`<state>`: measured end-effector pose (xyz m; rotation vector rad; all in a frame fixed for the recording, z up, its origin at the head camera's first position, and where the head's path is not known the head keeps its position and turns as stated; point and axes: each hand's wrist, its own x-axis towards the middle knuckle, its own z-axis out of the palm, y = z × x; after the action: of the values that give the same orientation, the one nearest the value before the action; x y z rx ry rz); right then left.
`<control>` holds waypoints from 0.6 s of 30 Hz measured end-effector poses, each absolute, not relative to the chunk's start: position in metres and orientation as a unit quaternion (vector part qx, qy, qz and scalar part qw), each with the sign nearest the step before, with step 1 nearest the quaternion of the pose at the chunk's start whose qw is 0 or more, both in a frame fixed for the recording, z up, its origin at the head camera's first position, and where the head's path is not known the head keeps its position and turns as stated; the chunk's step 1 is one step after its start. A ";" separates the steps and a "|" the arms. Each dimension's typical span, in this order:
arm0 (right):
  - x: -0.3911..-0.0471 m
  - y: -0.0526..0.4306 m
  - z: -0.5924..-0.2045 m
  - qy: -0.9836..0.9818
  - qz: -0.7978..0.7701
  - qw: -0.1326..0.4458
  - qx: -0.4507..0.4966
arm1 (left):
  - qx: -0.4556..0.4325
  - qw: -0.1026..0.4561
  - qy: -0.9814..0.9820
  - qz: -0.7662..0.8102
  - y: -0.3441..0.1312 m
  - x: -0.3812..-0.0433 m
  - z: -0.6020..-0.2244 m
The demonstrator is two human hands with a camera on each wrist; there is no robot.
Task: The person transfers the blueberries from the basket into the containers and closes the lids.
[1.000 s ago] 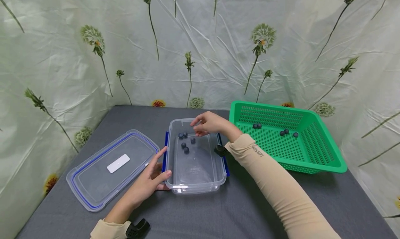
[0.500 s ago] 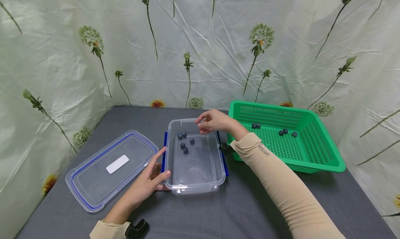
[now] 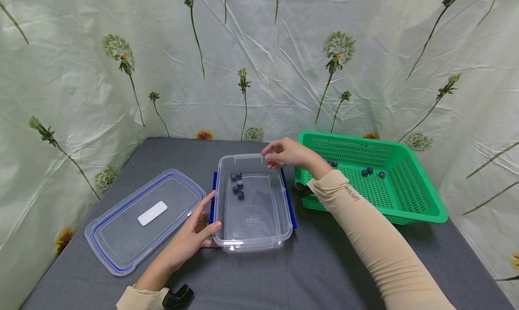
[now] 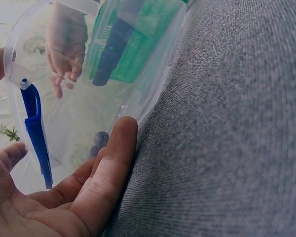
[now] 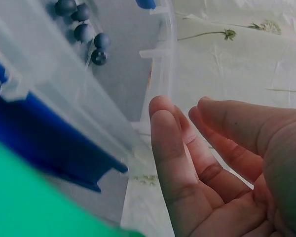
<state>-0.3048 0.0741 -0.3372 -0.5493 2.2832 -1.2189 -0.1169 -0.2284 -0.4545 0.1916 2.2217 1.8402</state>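
Observation:
A clear plastic food container [image 3: 259, 211] with blue side clips stands lidless on the table. Several blueberries [image 3: 240, 195] lie inside it, towards its far left. My left hand [image 3: 198, 229] holds its left side, thumb over the rim and fingers along the outer wall, as the left wrist view [image 4: 106, 182] also shows. Above the container's far right corner hovers my right hand [image 3: 285, 153], fingers loosely bent and nothing between them. From the right wrist, the fingers [image 5: 167, 148] appear just outside the container's wall, with the blueberries [image 5: 84, 32] beyond it.
To the right is a green plastic basket [image 3: 430, 188] holding several blueberries [image 3: 366, 171]; my right forearm crosses its near left part. The container's lid [image 3: 125, 238], with a blue seal and white label, lies flat at the left. A flowered curtain hangs behind the grey-covered table.
My right hand has moved up and to the right, from over the container towards the basket. One blueberry in the container has rolled left to join the others. My left hand stays put.

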 end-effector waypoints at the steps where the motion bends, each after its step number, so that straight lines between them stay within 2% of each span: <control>1: -0.305 0.076 -0.337 0.838 -0.445 0.244 -0.200 | 0.066 0.125 0.762 0.632 -0.228 -0.117 -0.454; 18: -0.311 0.097 -0.329 0.842 -0.454 0.225 -0.183 | 0.062 0.129 0.755 0.640 -0.229 -0.117 -0.454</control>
<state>-0.3112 0.0966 -0.3293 -0.5059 2.3229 -1.2526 -0.1167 -0.2287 -0.4545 0.1809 2.1933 1.8606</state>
